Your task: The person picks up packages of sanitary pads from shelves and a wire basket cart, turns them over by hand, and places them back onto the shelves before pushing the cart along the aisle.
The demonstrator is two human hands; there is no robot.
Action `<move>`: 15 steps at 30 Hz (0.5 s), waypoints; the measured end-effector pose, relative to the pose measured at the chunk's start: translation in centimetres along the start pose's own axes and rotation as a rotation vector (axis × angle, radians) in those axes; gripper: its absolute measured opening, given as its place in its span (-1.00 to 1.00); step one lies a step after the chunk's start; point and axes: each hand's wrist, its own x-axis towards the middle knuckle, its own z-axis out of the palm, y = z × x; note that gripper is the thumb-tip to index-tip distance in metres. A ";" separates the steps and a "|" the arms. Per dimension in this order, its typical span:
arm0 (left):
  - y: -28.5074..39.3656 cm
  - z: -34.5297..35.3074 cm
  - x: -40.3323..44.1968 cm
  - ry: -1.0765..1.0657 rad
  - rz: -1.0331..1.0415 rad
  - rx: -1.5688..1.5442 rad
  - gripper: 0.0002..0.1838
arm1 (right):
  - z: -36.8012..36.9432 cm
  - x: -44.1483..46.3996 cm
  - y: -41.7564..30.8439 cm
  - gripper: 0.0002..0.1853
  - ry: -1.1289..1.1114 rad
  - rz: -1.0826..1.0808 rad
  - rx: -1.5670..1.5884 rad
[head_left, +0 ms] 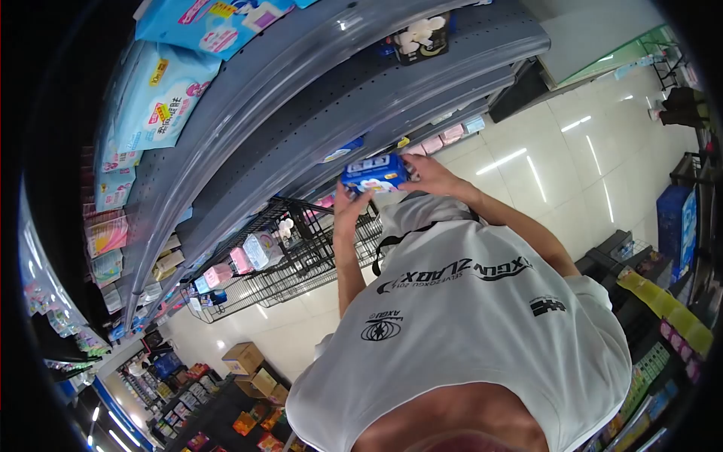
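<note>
Blue pack (pixel 374 175), just one in hand, was up in front of the shelves (pixel 301 120), left hand (pixel 349 212) at one end, right hand (pixel 433 177) at the other, fingers bent in around it and parted only by its width! Any slackening on either side could have tipped it toward the floor (pixel 520 181); farther out, one black pack (pixel 420 41) lay on a shelf, one wire cart (pixel 320 273) alongside.

Steeply down and forward it looks, this head-worn camera, one wide, round-edged view: white shirt (pixel 467 316) looming close below centre, left hand (pixel 349 206) and right hand (pixel 432 176) farther out mid-frame, shelves (pixel 316 87) bending across upper left, floor (pixel 553 177) beyond at right.
</note>
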 end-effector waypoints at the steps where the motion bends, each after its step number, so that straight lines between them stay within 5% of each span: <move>1: 0.8 -0.4 0.7 0.030 0.082 0.065 -0.27 | 0.2 1.1 -0.5 -0.22 -0.006 0.012 -0.001; 11: 1.0 -5.9 3.7 0.380 0.187 0.086 -0.38 | 6.4 8.3 -2.8 -0.22 -0.012 0.044 -0.245; 15: 2.9 -6.2 3.4 0.652 0.164 0.088 -0.47 | 8.7 9.5 -5.1 -0.26 0.090 -0.117 -0.244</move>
